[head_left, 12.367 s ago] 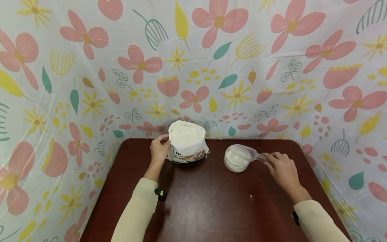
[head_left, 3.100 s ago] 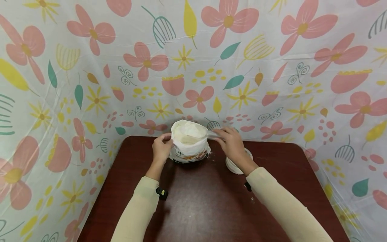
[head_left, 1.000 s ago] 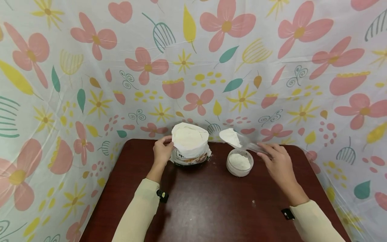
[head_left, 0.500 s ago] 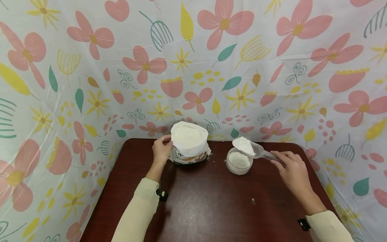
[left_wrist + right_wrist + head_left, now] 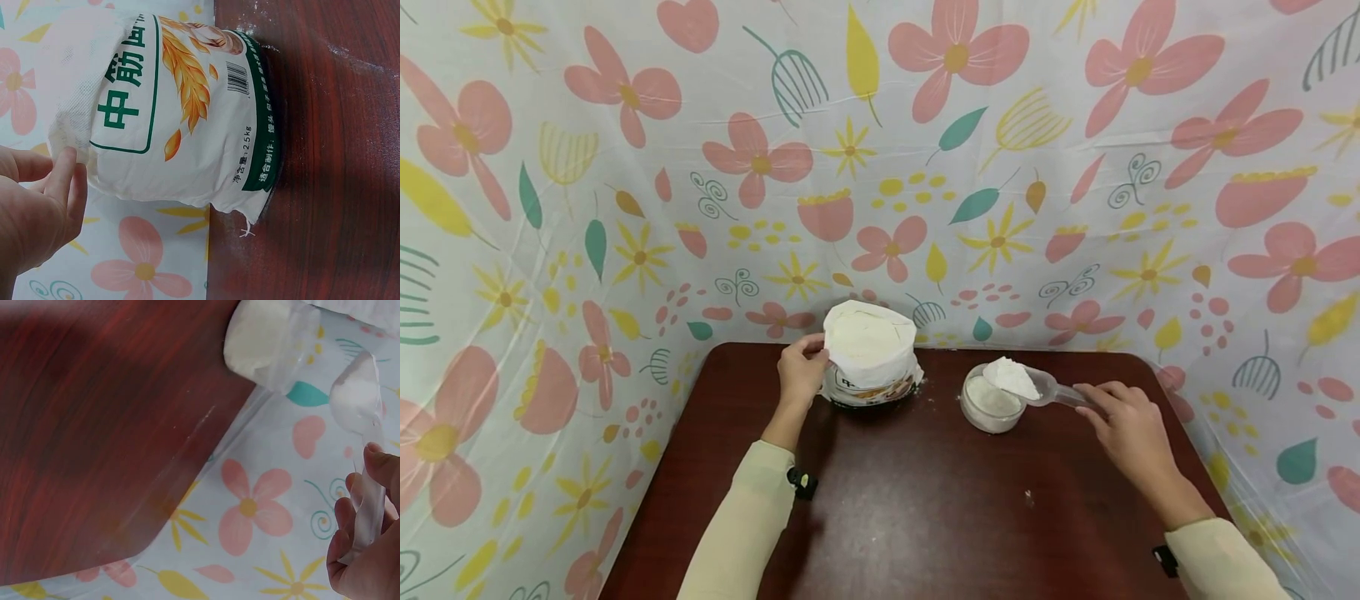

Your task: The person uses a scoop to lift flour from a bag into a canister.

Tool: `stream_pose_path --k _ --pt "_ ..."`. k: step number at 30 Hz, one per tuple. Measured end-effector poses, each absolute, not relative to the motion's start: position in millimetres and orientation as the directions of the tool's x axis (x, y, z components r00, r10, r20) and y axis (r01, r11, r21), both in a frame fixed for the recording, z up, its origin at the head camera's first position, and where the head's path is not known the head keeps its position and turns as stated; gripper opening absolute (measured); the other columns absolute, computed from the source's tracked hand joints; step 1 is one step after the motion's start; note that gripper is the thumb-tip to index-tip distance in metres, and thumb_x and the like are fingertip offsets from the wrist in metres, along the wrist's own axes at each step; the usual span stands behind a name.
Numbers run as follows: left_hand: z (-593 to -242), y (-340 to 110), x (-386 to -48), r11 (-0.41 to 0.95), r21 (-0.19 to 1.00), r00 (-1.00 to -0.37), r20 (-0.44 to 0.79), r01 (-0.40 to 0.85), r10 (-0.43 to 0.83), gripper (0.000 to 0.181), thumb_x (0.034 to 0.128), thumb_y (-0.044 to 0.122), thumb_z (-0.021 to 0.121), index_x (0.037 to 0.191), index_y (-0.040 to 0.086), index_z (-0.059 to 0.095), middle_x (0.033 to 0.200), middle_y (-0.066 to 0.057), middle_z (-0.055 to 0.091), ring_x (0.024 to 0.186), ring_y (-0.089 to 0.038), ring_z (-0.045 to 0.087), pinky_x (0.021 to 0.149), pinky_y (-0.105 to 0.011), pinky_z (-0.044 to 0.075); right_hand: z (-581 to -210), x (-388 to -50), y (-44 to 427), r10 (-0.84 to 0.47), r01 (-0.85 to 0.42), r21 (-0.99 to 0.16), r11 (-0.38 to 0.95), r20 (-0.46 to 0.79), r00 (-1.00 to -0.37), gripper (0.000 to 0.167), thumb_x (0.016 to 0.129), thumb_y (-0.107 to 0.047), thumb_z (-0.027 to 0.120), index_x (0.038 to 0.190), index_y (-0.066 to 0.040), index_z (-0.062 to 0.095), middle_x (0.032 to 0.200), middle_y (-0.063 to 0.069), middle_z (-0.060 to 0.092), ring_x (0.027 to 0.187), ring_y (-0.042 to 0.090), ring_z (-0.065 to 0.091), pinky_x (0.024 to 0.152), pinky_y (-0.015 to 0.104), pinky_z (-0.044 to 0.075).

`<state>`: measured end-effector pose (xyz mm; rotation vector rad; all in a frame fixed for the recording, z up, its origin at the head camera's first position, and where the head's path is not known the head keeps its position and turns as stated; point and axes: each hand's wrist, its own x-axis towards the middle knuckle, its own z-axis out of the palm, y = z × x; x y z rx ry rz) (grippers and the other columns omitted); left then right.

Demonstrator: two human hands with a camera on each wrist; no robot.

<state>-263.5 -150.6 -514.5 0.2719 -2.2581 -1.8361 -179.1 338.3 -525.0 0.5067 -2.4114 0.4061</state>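
I face a white floral-print cloth (image 5: 880,196) that hangs across the far side and continues along the left and right, faintly creased. Large pink flowers (image 5: 956,58), yellow leaves (image 5: 862,67) and teal leaves (image 5: 962,130) are scattered over it. Below, I look down on a dark reddish-brown wood-grain tabletop (image 5: 940,483), its far corners rounded, its far edge close to the cloth. Light leaves a soft, pale glare (image 5: 880,533) on its near middle.
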Motion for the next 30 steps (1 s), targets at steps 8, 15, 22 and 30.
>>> stream_pose_path --k 8,15,22,30 --pt "-515 -152 -263 0.209 0.978 -0.959 0.049 -0.01 -0.279 0.027 0.098 0.002 0.066 0.124 0.002 0.073 0.113 -0.017 0.071 0.102 -0.029 0.071 0.086 -0.037 0.066 -524 -191 342 -0.335 -0.478 -0.077 0.875 0.617 -0.712 0.028 0.093 -0.032 0.077 0.109 -0.009 0.079 0.089 0.01 0.069 0.072 0.035 0.057 0.049 0.044 0.042" --pt "-515 -152 -263 0.21 0.978 -0.96 0.041 -0.019 -0.278 0.027 0.0981 0.002 0.066 0.124 0.003 0.073 0.113 -0.016 0.071 0.102 -0.028 0.071 0.086 -0.035 0.066 -518 -202 340 -0.389 -0.479 0.0 0.878 0.584 -0.713 0.035 0.071 -0.009 0.09 0.105 -0.01 0.08 0.089 0.01 0.07 0.072 0.034 0.057 0.047 0.042 0.041" --pt "-515 -152 -264 0.21 0.978 -0.959 0.042 -0.018 -0.28 0.027 0.0978 0.002 0.067 0.124 0.003 0.073 0.113 -0.017 0.071 0.101 -0.029 0.071 0.083 -0.033 0.066 -509 -211 339 -0.434 -0.494 0.047 0.868 0.557 -0.708 0.035 0.071 -0.008 0.09 0.104 -0.011 0.08 0.091 0.011 0.071 0.072 0.035 0.057 0.047 0.043 0.041" --pt "-516 -152 -265 0.198 0.98 -0.961 0.036 -0.02 -0.274 0.028 0.0978 0.002 0.067 0.125 0.003 0.073 0.114 -0.016 0.071 0.102 -0.028 0.071 0.084 -0.032 0.066 -497 -221 334 -0.457 -0.479 0.073 0.875 0.454 -0.765 0.034 0.073 -0.008 0.09 0.105 -0.013 0.08 0.092 0.009 0.069 0.084 0.035 0.059 0.052 0.041 0.039"
